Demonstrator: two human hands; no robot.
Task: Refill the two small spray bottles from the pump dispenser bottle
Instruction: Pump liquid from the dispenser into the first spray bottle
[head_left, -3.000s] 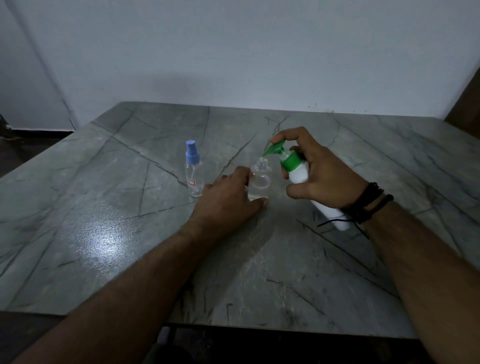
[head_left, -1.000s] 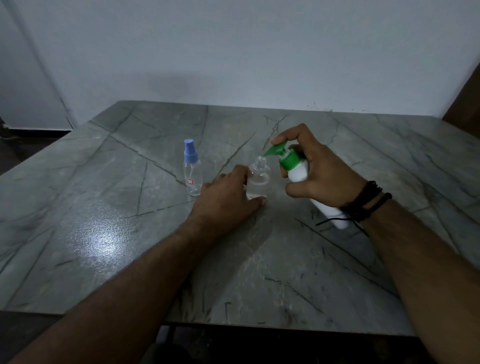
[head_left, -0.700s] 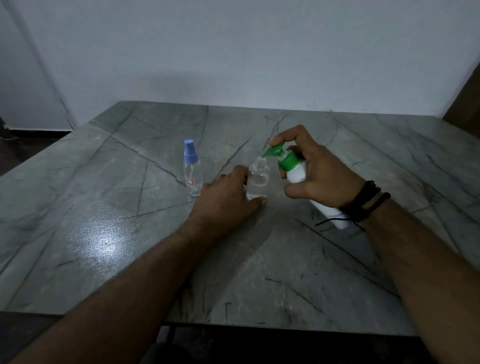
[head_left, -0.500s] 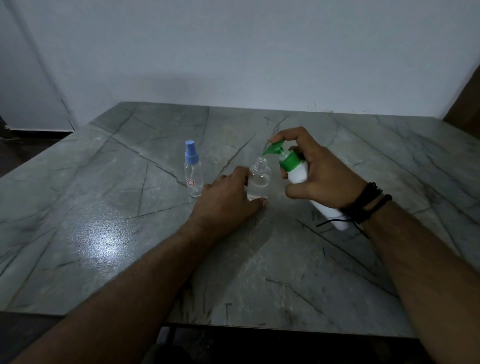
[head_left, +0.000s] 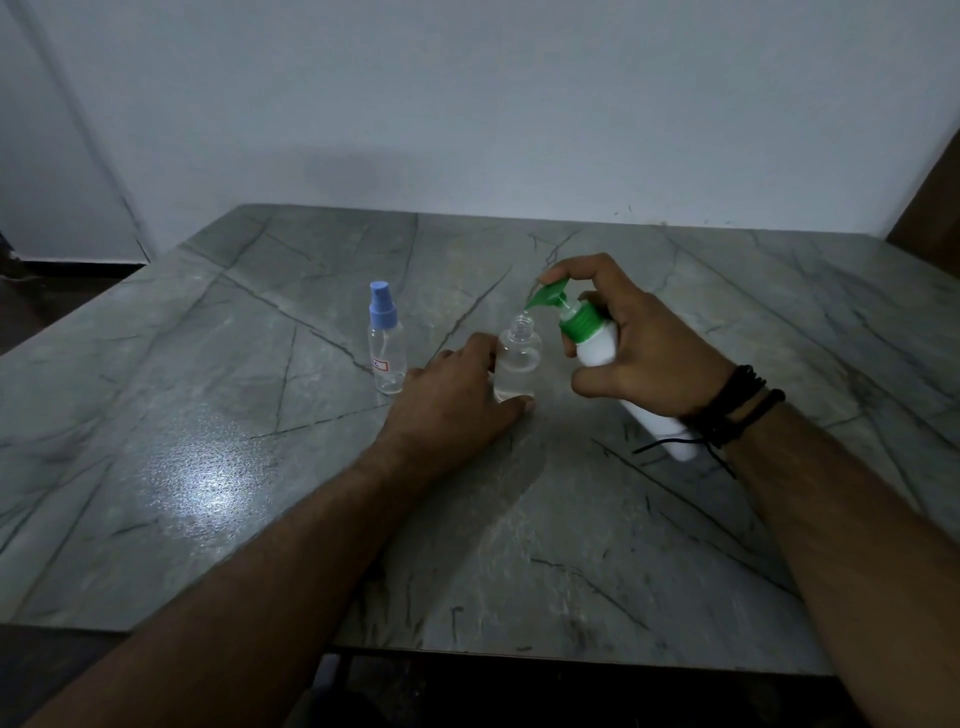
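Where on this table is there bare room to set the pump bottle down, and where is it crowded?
Bare tabletop lies left of the capped spray bottle, behind the bottles toward the wall, and right of the right hand. Crowded: the centre, where the left hand steadies the open spray bottle under the pump bottle.

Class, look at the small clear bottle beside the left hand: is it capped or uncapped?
Uncapped. The small clear bottle shows a bare threaded neck, with the green pump nozzle just above its open mouth.
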